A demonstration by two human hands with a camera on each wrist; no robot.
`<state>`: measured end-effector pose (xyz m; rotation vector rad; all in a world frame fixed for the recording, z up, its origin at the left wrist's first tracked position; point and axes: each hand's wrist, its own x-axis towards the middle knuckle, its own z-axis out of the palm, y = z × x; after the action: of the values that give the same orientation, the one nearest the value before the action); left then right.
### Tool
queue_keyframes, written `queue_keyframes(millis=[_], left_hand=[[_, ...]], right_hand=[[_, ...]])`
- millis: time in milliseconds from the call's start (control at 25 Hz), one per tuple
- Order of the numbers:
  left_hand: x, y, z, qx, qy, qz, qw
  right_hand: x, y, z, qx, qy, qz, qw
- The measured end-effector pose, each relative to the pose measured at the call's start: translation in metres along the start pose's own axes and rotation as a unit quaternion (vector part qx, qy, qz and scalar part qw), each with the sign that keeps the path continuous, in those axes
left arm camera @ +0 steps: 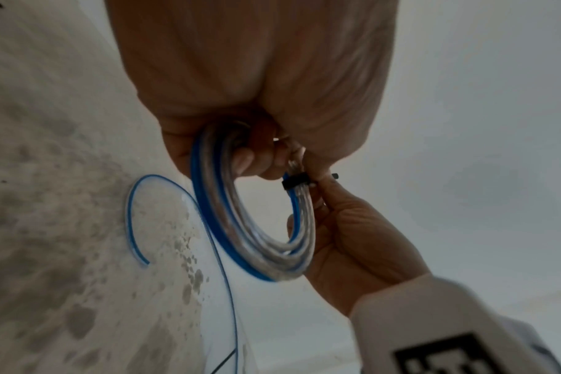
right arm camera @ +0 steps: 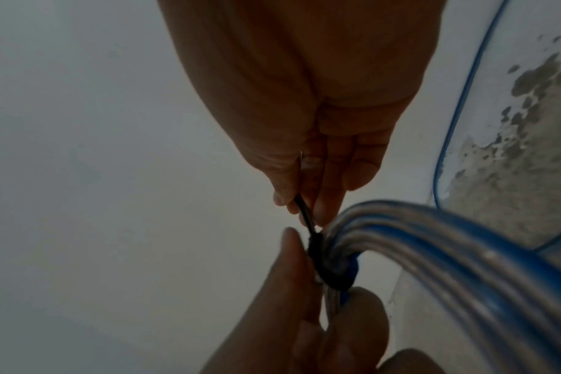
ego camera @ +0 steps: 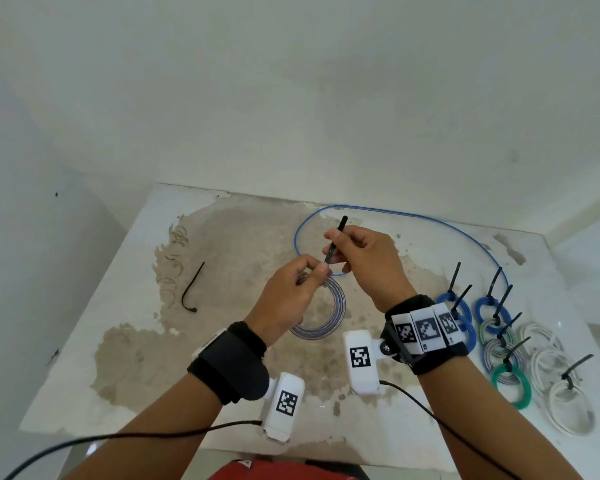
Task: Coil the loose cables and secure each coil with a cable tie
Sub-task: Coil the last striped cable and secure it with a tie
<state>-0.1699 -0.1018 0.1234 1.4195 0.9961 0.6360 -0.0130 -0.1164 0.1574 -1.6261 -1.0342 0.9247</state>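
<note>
Hands (ego camera: 284, 299) (ego camera: 371, 261) cinch cable tie (ego camera: 335, 244) round coil (ego camera: 326, 317) (blue and clear).

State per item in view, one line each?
Blue-and-clear coil: held up, tie wrapped round it.
Black cable tie: looped on coil, tail being pulled.
Left hand: grips coil.
Right hand: pinches tie tail.
Blue loose cable: uncoiled on table.
Spare tie: unused.

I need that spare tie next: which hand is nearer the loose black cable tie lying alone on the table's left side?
Left. The left hand holds the coil mid-table, on the loose black cable tie's side; the right hand is farther right.
</note>
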Motion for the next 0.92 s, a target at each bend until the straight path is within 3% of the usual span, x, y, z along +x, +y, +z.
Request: queue_keyframes(millis=[240,440,520,600,760,920], left_hand=[[0.005,0.006,-0.009,0.005,-0.019,-0.01,1.0],[0.006,0.001,-0.016,0.008,-0.038,0.01,0.999],[0.007,-0.001,-0.014,0.007,-0.045,0.018,0.999],[0.009,-0.006,-0.012,0.025,-0.056,0.005,0.998],[0.013,-0.027,-0.021,0.093,-0.033,-0.042,0.994],[0.019,-0.034,-0.03,0.009,-0.005,-0.086,0.996]], right_hand=[[0.005,-0.005,0.011,-0.009,0.017,0.004,1.0],[0.001,-0.012,0.016,-0.021,0.045,-0.042,0.998],[0.005,-0.01,0.017,0.011,0.056,-0.014,0.998],[0.008,0.001,0.02,0.065,0.057,0.07,0.994],[0.004,0.025,0.017,0.065,-0.033,0.185,0.98],[-0.029,0.044,0.02,0.041,-0.135,0.218,0.966]])
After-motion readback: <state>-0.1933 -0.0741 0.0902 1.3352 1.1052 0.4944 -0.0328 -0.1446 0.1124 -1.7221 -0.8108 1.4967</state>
